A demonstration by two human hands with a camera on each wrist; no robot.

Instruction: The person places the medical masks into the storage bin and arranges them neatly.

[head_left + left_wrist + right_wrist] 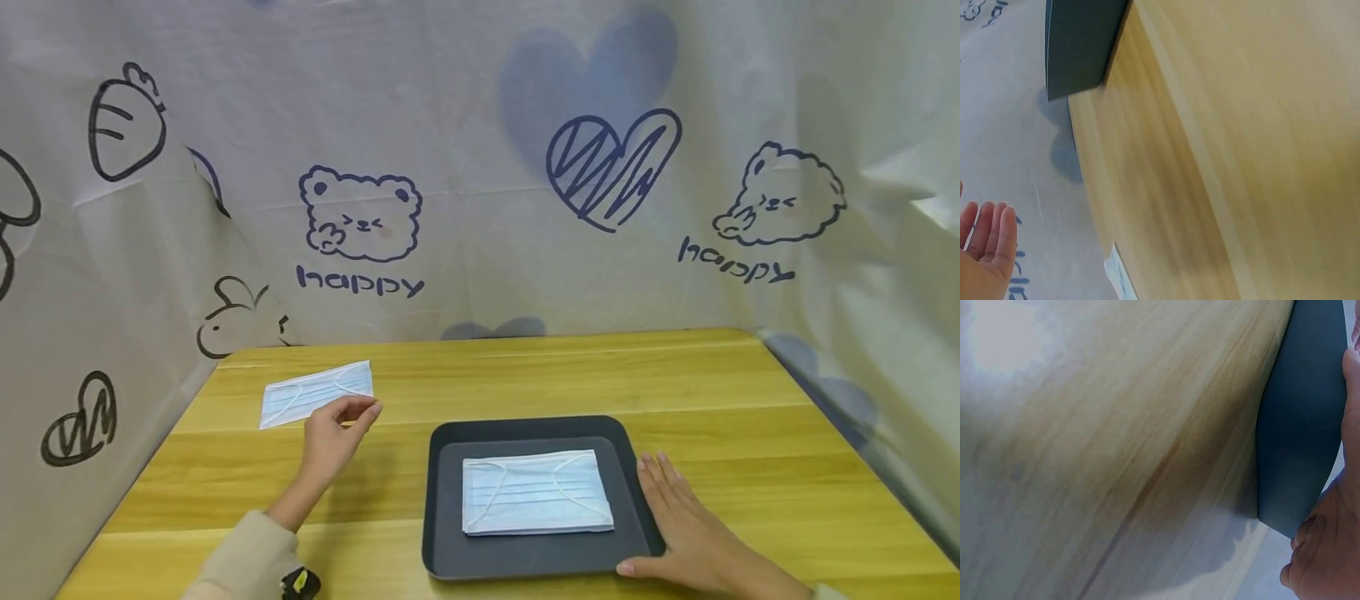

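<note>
One pale blue face mask [300, 395] with white ear loops lies at the back left of the table, its end also showing in the left wrist view [1120, 275]. My left hand [335, 433] is raised at its near right side, fingers bent loosely towards the thumb, nothing visible between them. In the left wrist view the left hand [988, 250] is apart from that mask. A dark grey tray [517, 567] holds a flat stack of face masks [536, 493]. My right hand [690, 533] rests along the tray's right rim, fingers straight, thumb at the near corner.
The wooden table [765, 483] carries the tray and the masks. A white cloth [480, 167] with drawn bears and hearts hangs behind and around it. A dark item with a yellow mark [302, 582] is at the left sleeve [251, 554].
</note>
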